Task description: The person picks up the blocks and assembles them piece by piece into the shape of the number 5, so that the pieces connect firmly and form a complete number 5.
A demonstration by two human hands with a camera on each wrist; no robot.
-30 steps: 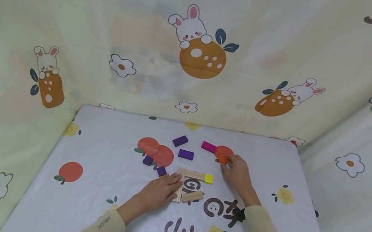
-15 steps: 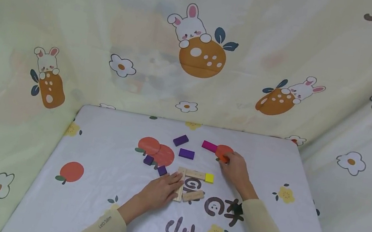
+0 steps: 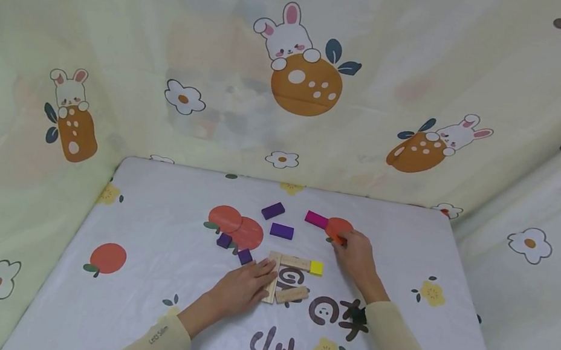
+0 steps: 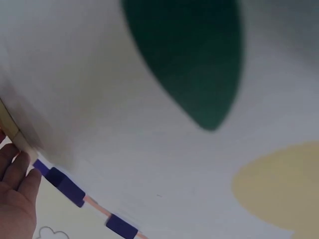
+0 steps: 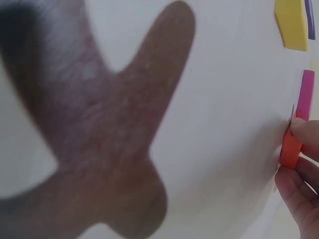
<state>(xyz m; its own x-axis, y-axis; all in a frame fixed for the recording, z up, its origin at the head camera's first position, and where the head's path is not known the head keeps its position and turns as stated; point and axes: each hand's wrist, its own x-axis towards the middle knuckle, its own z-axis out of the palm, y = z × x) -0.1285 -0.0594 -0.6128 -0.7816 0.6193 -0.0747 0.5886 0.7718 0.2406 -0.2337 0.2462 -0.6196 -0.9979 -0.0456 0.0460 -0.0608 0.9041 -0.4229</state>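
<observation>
The right hand (image 3: 357, 260) pinches the orange block (image 5: 290, 148) at its fingertips, right of frame centre; the left hand (image 3: 240, 288) rests flat on the wooden blocks (image 3: 272, 278).

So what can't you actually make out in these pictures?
- Orange block: right wrist view shows only its edge between the fingertips; head view, the right hand covers most of it.
- Wooden blocks: the left hand hides part of the upright one.
- Purple blocks: blurred, left wrist view.
</observation>
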